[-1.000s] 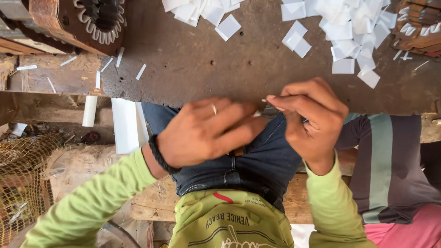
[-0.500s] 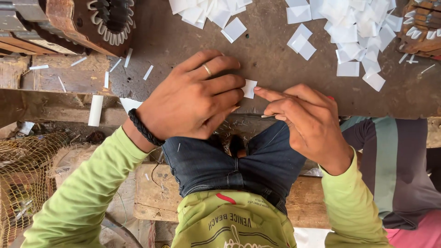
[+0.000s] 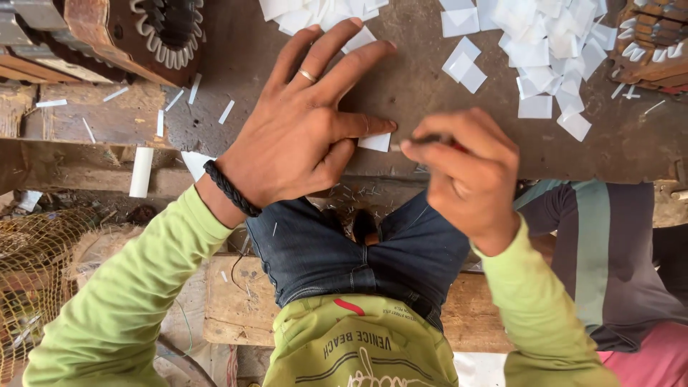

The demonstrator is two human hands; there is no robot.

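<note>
Since a moment ago the left hand [image 3: 301, 132] has spread flat, pressing a small white paper square [image 3: 375, 142] on the dark worn table [image 3: 416, 86], while the right hand [image 3: 466, 172] pinches a thin tool at its edge.

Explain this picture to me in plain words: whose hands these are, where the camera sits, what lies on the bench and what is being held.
The camera is worn on a person's head and looks straight down, so you see their own arms in green sleeves and their lap in dark jeans. The left hand, with a ring and a black braided wristband, lies flat with spread fingers and pins a small white square to the dark work surface. The right hand is curled as if pinching something thin near that square; what it grips is too hidden to tell. A heap of similar white squares lies further up the surface, with thin white slivers scattered to the left. A rusty toothed machine part sits at top left. A striped sleeve at right belongs to someone else.
</note>
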